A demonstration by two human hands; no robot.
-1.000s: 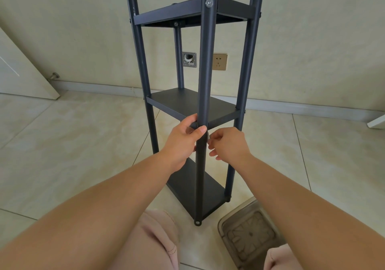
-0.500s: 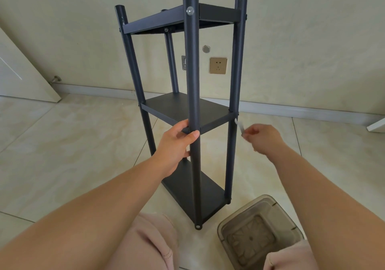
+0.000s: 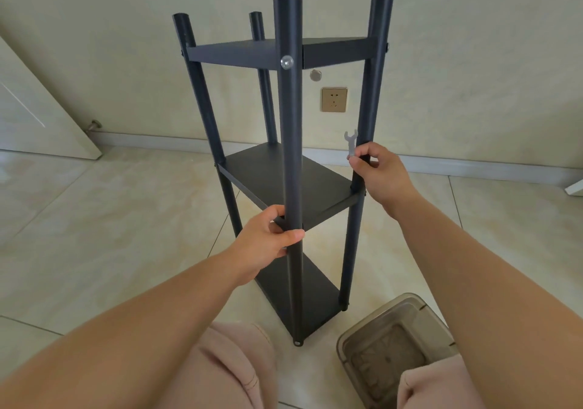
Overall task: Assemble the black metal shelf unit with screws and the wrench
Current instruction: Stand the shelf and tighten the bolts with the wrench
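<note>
The black metal shelf unit [image 3: 284, 184] stands upright on the tiled floor with three shelves between four round posts. A silver screw head [image 3: 286, 62] shows on the near post at the top shelf. My left hand [image 3: 268, 244] grips the near post just under the middle shelf. My right hand [image 3: 378, 171] pinches a small silver wrench [image 3: 350, 142] that points up, and it is at the right post just above the middle shelf's right corner. Whether the fingers touch that post is unclear.
A translucent brown plastic box [image 3: 394, 348] sits on the floor at the lower right, beside my knees. A wall socket [image 3: 334, 99] is behind the shelf unit. A door [image 3: 41, 115] leans in at the left.
My right hand left the near post, swung right and up with the wrench to the right post. The camera view tilted so the post tops now show. My left hand kept its hold.
</note>
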